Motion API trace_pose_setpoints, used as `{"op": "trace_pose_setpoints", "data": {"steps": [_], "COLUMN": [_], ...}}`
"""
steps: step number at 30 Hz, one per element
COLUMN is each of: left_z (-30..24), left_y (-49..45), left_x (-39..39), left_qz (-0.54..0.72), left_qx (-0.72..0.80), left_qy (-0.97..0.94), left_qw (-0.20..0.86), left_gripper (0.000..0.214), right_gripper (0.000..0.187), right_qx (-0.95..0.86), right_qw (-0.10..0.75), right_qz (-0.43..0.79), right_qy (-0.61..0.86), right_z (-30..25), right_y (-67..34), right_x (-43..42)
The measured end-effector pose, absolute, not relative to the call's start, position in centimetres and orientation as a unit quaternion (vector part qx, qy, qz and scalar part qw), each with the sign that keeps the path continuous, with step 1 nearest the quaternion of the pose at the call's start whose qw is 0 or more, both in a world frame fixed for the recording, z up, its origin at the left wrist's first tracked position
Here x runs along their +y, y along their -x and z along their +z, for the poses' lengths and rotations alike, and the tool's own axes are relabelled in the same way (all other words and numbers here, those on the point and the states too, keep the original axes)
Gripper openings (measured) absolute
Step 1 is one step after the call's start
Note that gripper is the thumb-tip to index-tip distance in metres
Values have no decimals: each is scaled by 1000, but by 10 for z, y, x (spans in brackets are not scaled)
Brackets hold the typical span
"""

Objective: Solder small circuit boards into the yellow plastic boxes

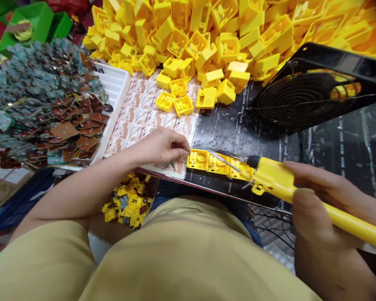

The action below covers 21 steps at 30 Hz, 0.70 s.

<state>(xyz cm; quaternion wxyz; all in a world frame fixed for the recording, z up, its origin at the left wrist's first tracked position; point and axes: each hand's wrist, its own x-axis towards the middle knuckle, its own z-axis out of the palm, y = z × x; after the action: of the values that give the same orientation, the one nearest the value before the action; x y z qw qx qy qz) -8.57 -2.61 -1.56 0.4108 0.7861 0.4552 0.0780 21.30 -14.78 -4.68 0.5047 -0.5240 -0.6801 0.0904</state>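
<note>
A: Where do our three yellow housings (217,167) lie?
B: In line along the table's (225,129) near edge. Our left hand (163,144) is nearer, pinched at their left end, hold unclear; our right hand (329,238) grips the soldering gun (274,173) over the right.

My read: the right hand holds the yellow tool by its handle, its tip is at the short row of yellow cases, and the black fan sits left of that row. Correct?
Not quite: the head view shows the black fan to the right of the row of yellow cases. The rest stands.
</note>
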Motion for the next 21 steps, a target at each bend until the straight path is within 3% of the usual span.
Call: {"op": "trace_pose_setpoints", "data": {"steps": [4,10,14,21], "left_z": [-21,-16,-11,-2], "left_y": [81,76,72,63], "left_x": [-42,-49,-51,-46], "left_qz": [86,79,46,-55], "left_qx": [491,495,495,500], "left_qy": [-802,-797,-806,-820], "left_qw": [329,336,321,271], "left_gripper": [11,9,9,13], "right_gripper": [45,29,30,12], "right_qx": [-662,-751,-791,-867], "right_qw": [502,447,429,387], "right_qz": [176,107,112,119], "right_qy": [528,475,422,291], "right_z": [-45,-44,-41,-29], "right_y": [-205,-211,-214,-214], "right_x": [-144,-147,-144,-127]}}
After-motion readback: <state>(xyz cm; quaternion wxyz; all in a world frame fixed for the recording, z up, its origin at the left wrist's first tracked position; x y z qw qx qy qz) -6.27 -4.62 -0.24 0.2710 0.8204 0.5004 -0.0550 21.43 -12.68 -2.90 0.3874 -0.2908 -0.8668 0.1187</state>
